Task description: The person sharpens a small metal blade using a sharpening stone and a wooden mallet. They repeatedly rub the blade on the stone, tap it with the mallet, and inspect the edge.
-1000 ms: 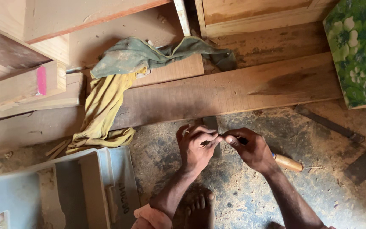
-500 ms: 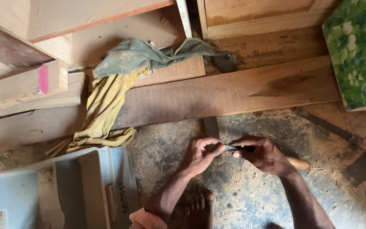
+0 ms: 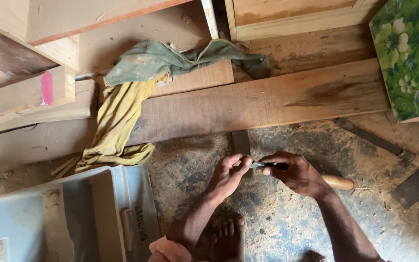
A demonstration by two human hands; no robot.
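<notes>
steel shows dull grey between the two hands: a chisel (image 3: 287, 170) with a pale wooden handle lies almost level, low over the dusty concrete floor (image 3: 277, 228). the right hand (image 3: 294, 173) wraps the tool where blade meets handle, fingers closed around it, so the handle's rounded end sticks out past the wrist to the right. the left hand (image 3: 229, 174) meets it from the other side, fingertips pinched together on the blade's tip, seemingly to steady or feel the edge. just above the hands a small dark flat block (image 3: 241, 141) lies on the floor, touching the long plank's (image 3: 267, 102) lower edge; whether it is a sharpening stone cannot be told. a bare foot (image 3: 229, 237) rests beneath the hands. to the left a yellow cloth (image 3: 117, 126) and a green cloth (image 3: 170, 58) drape over the timber, and a grey plastic case (image 3: 73, 218) lies open on the floor. a green floral cushion (image 3: 408, 53) leans at the upper right.
</notes>
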